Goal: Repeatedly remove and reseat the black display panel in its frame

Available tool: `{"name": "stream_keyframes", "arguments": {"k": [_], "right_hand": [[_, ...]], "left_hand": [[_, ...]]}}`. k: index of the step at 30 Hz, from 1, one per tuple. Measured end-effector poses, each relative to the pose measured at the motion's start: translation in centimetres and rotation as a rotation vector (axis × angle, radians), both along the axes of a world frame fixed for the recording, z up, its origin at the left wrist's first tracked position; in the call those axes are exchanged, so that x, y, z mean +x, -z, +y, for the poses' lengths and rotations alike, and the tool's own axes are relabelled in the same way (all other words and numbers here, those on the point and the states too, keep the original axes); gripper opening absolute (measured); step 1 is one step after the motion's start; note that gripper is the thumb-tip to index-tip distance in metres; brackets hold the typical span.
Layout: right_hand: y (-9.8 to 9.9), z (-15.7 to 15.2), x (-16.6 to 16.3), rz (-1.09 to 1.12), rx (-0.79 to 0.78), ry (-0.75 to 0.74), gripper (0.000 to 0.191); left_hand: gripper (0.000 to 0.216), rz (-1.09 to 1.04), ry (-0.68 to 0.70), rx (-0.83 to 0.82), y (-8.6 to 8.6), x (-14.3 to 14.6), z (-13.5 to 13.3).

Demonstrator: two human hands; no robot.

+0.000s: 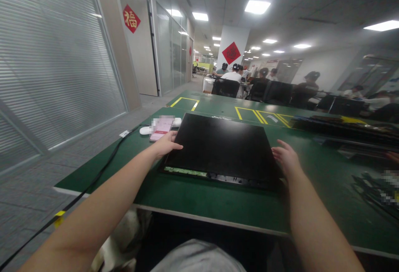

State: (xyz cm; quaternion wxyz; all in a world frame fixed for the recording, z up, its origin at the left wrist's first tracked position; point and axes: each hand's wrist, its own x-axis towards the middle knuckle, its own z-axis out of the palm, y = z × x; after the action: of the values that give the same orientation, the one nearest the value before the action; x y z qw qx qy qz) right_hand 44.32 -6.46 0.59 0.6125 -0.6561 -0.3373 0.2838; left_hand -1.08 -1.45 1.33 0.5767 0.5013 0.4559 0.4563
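Panel (221,147) flat on table (218,209). Left hand (166,143) open on its left edge, right hand (286,158) loosely curled at right edge (neither clamped). Likely squaring it up; lifting needs firmer grips.

phone (161,129) left of panel (222,147)

Evenly bright, lit from above by white ceiling lights (257,6). Only faint, soft shadows on the green surface (218,205). Dull sheen across the black panel (222,145). Strong wide-angle bowing at the edges, blinds (46,56) curved. Distant background soft; pixelated patches by the phone (162,130) and at far right.
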Motion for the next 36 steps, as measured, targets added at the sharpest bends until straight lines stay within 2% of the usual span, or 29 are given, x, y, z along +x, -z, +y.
{"name": "stream_keyframes", "arguments": {"k": [4,11,26,36], "right_hand": [[-0.5,-0.4,-0.6,-0.105,-0.034,0.023,0.074],[-0.2,0.1,-0.7,-0.085,-0.106,-0.018,0.075],[-0.3,-0.1,-0.8,-0.080,-0.089,-0.068,0.078],[-0.1,-0.1,-0.7,-0.061,-0.080,-0.128,0.081]], "left_hand": [[0.065,-0.010,-0.007,-0.007,-0.2,0.1,-0.1],[0.059,0.022,-0.001,-0.026,-0.3,-0.1,0.0],[0.045,0.105,-0.108,-0.073,-1.5,0.2,-0.5],[0.052,0.096,-0.136,-0.076,-1.6,-0.1,-0.2]]}}
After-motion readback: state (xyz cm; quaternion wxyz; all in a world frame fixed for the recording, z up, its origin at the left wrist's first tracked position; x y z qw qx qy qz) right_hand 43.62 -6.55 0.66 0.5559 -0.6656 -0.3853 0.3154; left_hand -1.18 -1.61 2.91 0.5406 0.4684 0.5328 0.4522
